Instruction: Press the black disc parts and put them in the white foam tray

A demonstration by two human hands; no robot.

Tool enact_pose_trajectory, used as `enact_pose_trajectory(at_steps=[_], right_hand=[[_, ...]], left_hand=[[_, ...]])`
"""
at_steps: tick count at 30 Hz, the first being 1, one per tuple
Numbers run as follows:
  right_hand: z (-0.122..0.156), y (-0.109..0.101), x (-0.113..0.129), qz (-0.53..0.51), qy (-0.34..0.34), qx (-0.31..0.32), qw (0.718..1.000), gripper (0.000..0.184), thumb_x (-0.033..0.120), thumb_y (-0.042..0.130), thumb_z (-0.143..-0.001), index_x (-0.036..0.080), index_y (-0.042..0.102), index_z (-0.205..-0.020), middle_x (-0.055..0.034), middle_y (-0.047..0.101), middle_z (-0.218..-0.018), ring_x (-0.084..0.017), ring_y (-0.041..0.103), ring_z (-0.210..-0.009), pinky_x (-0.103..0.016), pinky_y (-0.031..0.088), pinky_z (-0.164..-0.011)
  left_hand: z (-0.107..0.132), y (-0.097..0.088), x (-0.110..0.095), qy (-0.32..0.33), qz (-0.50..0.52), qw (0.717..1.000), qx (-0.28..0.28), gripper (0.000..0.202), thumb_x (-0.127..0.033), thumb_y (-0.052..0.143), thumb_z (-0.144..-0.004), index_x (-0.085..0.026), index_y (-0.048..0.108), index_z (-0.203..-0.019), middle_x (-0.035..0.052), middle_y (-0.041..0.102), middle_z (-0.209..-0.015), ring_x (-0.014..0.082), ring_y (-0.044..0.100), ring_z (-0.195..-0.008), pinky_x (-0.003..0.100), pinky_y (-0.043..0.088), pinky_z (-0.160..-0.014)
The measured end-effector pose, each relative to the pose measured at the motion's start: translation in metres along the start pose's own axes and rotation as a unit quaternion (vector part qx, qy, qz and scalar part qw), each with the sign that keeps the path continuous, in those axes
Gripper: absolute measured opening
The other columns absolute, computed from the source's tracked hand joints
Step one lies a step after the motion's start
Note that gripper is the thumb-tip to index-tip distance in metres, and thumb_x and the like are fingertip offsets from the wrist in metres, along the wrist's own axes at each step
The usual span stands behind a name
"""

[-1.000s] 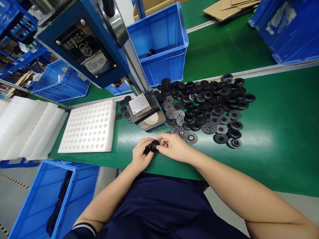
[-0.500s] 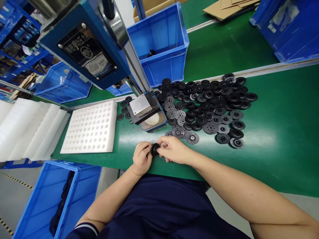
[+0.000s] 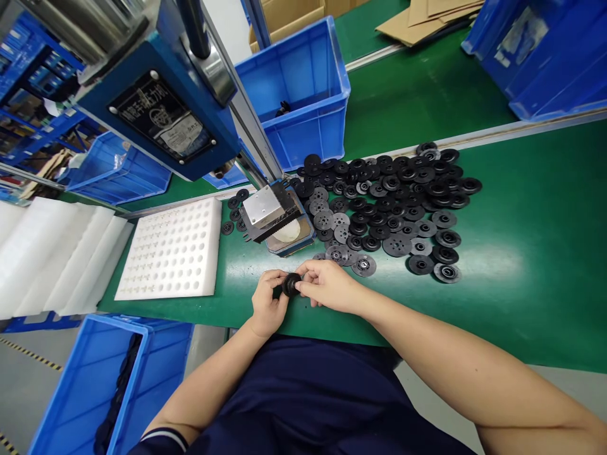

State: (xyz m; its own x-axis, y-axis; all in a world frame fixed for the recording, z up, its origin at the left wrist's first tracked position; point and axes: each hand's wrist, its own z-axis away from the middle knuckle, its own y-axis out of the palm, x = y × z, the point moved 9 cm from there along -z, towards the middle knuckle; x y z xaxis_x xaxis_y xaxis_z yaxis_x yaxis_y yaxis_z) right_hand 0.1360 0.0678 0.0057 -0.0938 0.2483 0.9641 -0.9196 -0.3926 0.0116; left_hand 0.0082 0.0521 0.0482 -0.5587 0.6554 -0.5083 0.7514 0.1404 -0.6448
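Observation:
Both hands meet near the front edge of the green table [image 3: 521,265] and pinch one small black round part [image 3: 291,284] between them. My left hand [image 3: 266,302] grips it from the left with curled fingers. My right hand [image 3: 329,285] holds it from the right with thumb and fingertips. Just beyond the hands lies a wide heap of black discs [image 3: 389,202]. A small press fixture [image 3: 275,215] with a metal block stands beyond the left hand.
A white foam tray [image 3: 171,249] with rows of holes lies left of the fixture. The blue press machine [image 3: 156,107] looms above it. Blue crates stand behind [image 3: 303,82], at far right [image 3: 545,57] and below the table edge [image 3: 95,385]. White foam sheets [image 3: 52,253] are stacked at left.
The hands have stayed together on the black part, turning it slightly between the fingers. The view has shifted a little; nothing else on the table moved.

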Motion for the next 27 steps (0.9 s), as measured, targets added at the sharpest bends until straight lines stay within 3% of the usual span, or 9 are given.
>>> enact_pose_trajectory(at_steps=[7, 9, 11, 15, 17, 21, 24, 27], right_hand=[[-0.002, 0.001, -0.001, 0.04, -0.003, 0.006, 0.999, 0.024, 0.015, 0.054, -0.077, 0.016, 0.063, -0.099, 0.0048, 0.062, -0.061, -0.009, 0.06, -0.045, -0.016, 0.039, -0.043], [-0.002, -0.003, 0.006, 0.056, -0.014, -0.001, 0.998, 0.032, 0.011, 0.05, -0.076, 0.016, 0.064, -0.104, 0.003, 0.066, -0.067, -0.009, 0.059, -0.046, -0.018, 0.042, -0.046], [-0.002, -0.014, 0.019, 0.114, -0.051, -0.045, 0.991, 0.035, 0.008, 0.048, -0.076, 0.015, 0.065, -0.106, 0.0007, 0.068, -0.069, -0.011, 0.061, -0.052, -0.021, 0.047, -0.055], [0.003, -0.038, 0.042, 0.244, -0.15, -0.16, 0.945, 0.038, 0.01, 0.044, -0.079, 0.016, 0.069, -0.108, -0.0015, 0.067, -0.065, -0.016, 0.065, -0.067, -0.027, 0.05, -0.072], [0.001, -0.045, 0.04, 0.259, -0.17, -0.176, 0.935, 0.039, 0.013, 0.042, -0.081, 0.017, 0.069, -0.11, -0.0009, 0.067, -0.064, -0.016, 0.063, -0.064, -0.027, 0.049, -0.071], [-0.01, -0.056, 0.027, 0.261, -0.177, -0.188, 0.93, 0.037, 0.02, 0.04, -0.085, 0.017, 0.07, -0.105, -0.0013, 0.067, -0.062, -0.017, 0.062, -0.058, -0.028, 0.049, -0.066], [-0.016, -0.065, 0.02, 0.262, -0.179, -0.19, 0.929, 0.037, 0.025, 0.039, -0.085, 0.017, 0.07, -0.103, -0.003, 0.069, -0.063, -0.019, 0.064, -0.06, -0.029, 0.049, -0.064], [-0.019, -0.078, 0.018, 0.259, -0.186, -0.2, 0.926, 0.038, 0.032, 0.039, -0.085, 0.016, 0.071, -0.099, -0.004, 0.069, -0.062, -0.019, 0.064, -0.058, -0.029, 0.049, -0.061]], left_hand=[[0.007, 0.008, 0.015, -0.039, 0.03, 0.998, 0.027, 0.014, -0.016, 0.062, -0.087, -0.018, 0.057, -0.1, 0.0077, 0.068, -0.098, 0.0192, 0.067, -0.093, 0.036, 0.056, -0.083], [0.012, 0.008, 0.027, -0.098, 0.05, 0.994, 0.026, 0.017, -0.02, 0.064, -0.087, -0.017, 0.058, -0.102, 0.0081, 0.069, -0.099, 0.0197, 0.068, -0.093, 0.035, 0.055, -0.083], [0.019, 0.007, 0.048, -0.185, 0.094, 0.978, 0.02, 0.02, -0.026, 0.065, -0.087, -0.017, 0.058, -0.104, 0.0076, 0.07, -0.096, 0.0191, 0.068, -0.089, 0.033, 0.055, -0.08], [0.01, -0.011, 0.102, -0.327, 0.194, 0.925, 0.0, 0.028, -0.037, 0.068, -0.085, -0.018, 0.056, -0.101, 0.0066, 0.071, -0.091, 0.0151, 0.067, -0.071, 0.028, 0.054, -0.066], [-0.022, -0.033, 0.126, -0.347, 0.205, 0.914, -0.035, 0.032, -0.04, 0.071, -0.081, -0.017, 0.056, -0.097, 0.006, 0.071, -0.085, 0.0136, 0.064, -0.063, 0.027, 0.052, -0.061], [-0.126, -0.079, 0.157, -0.334, 0.166, 0.921, -0.115, 0.035, -0.04, 0.078, -0.07, -0.015, 0.058, -0.082, 0.0006, 0.063, -0.061, 0.0119, 0.058, -0.052, 0.024, 0.047, -0.055], [-0.205, -0.092, 0.167, -0.305, 0.169, 0.925, -0.147, 0.038, -0.042, 0.078, -0.068, -0.012, 0.061, -0.084, 0.0017, 0.064, -0.062, 0.0137, 0.06, -0.056, 0.027, 0.048, -0.058], [-0.255, -0.093, 0.177, -0.282, 0.16, 0.931, -0.17, 0.047, -0.046, 0.077, -0.07, -0.009, 0.063, -0.096, 0.004, 0.066, -0.069, 0.0168, 0.064, -0.062, 0.031, 0.052, -0.063]])
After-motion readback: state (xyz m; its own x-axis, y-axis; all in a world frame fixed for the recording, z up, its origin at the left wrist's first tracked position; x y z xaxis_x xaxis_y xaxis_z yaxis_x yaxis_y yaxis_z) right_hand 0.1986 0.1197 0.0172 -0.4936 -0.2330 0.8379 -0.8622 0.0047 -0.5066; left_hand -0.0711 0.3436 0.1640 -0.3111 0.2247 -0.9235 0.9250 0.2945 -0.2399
